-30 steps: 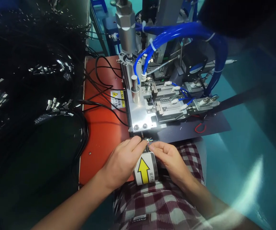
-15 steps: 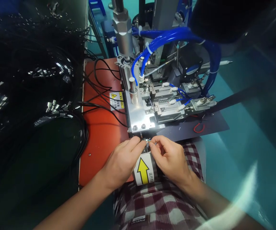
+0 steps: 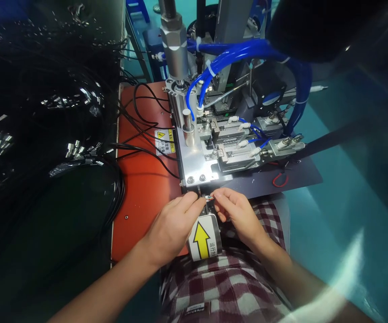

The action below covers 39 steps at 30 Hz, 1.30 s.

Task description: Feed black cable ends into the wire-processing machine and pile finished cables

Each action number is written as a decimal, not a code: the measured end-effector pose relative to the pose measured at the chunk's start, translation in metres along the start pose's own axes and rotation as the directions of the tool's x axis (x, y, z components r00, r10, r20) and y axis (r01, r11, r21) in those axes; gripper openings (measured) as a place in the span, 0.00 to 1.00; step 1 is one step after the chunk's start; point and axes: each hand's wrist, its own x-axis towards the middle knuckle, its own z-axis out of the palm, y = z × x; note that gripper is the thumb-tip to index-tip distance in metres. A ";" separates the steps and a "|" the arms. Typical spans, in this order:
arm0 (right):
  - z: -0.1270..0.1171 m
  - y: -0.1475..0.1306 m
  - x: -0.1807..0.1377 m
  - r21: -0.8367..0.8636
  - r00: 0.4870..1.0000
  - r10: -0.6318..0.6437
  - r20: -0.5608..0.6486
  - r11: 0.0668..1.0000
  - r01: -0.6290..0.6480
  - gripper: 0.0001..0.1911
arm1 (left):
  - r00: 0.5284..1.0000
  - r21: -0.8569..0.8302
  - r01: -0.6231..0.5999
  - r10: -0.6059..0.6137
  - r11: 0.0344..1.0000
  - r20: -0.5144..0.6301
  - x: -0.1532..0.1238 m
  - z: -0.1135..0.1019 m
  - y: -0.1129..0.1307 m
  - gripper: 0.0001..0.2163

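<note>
A few thin coloured wires (image 3: 210,198) with a small whitish part show in the narrow gap between my hands, at the front of the machine. My left hand (image 3: 172,226) is closed, its thumb and forefinger pinched at the wires' left end. From the other side, my right hand (image 3: 237,213) pinches the wires' tips between thumb and forefinger. What lies inside the left fingers is mostly hidden. Just below the fingertips is a dark metal track (image 3: 205,209), and below that a white label with a yellow arrow (image 3: 201,240).
The machine's metal plate (image 3: 197,166) rises just beyond my hands, with cylinders and blue air hoses (image 3: 248,47). Black cables (image 3: 140,123) cross the red base (image 3: 143,188). Bundled black cables with shiny metal ends (image 3: 79,150) lie left. A red wire loop (image 3: 279,180) lies right.
My right hand has shifted slightly and its fingers have changed their pose, exposing more of the coloured wires. The left hand has stayed almost still.
</note>
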 end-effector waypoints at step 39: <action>0.007 0.020 0.002 -0.066 0.996 -0.087 -0.013 0.994 0.086 0.17 | 0.957 0.102 0.225 -0.239 0.969 0.162 -0.010 0.001 0.018 0.17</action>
